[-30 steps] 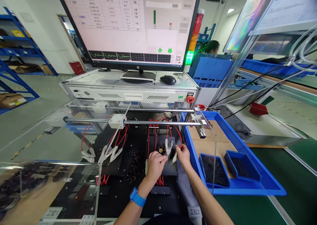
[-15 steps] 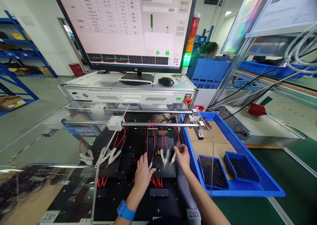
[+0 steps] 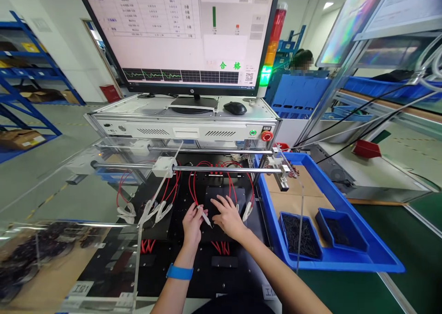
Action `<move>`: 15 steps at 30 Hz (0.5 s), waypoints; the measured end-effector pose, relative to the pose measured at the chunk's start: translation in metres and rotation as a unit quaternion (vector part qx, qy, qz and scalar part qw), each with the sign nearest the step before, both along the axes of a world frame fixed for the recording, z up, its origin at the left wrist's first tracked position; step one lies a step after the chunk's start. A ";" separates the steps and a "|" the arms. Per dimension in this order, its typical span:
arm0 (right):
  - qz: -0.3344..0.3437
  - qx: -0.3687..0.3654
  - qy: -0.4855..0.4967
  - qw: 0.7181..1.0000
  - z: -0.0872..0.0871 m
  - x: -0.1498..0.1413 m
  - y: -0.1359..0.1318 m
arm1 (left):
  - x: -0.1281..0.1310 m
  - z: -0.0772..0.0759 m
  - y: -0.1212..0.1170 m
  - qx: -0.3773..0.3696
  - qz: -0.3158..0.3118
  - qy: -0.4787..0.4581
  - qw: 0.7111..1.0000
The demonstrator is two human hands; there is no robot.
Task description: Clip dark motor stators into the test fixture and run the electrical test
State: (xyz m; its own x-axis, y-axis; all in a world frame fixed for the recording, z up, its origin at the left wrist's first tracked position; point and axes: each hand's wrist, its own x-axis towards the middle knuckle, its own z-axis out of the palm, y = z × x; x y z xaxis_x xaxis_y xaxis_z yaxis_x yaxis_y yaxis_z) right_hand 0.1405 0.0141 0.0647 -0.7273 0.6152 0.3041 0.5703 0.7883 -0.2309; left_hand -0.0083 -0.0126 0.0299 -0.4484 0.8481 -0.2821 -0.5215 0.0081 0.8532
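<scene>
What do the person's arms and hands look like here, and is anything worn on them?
Both forearms are bare, with no sleeves in view and no gloves. The left hand has a bright blue band, watch-like, around its wrist. The right hand and its wrist carry nothing. No rings or markings can be made out.

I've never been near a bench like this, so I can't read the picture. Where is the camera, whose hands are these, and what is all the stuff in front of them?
The camera sits on a person's head and looks down at their own two bare hands. The left hand, with a blue wristband, pinches a white test clip on a red wire. The right hand lies flat on a small black pad. More white clips hang from red leads under a metal rail. Behind it stand a white instrument box and a big monitor showing tables and green characters. To the right, a blue tray holds two bins of small dark parts.
</scene>
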 end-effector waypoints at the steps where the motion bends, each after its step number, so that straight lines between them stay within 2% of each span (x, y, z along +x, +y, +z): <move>1: 0.003 -0.001 -0.002 1.000 0.000 0.000 0.001 | 0.001 0.001 0.000 -0.004 0.009 -0.014 1.000; 11: 0.005 -0.004 0.000 1.000 -0.003 -0.001 0.004 | 0.003 0.002 0.003 -0.014 0.009 -0.035 0.999; 13: 0.003 -0.006 0.003 1.000 -0.004 -0.004 0.004 | -0.002 0.004 0.001 -0.009 0.002 -0.023 1.000; 15: -0.016 -0.008 0.011 1.000 -0.002 -0.006 0.000 | -0.008 0.008 -0.005 -0.003 -0.014 0.028 0.999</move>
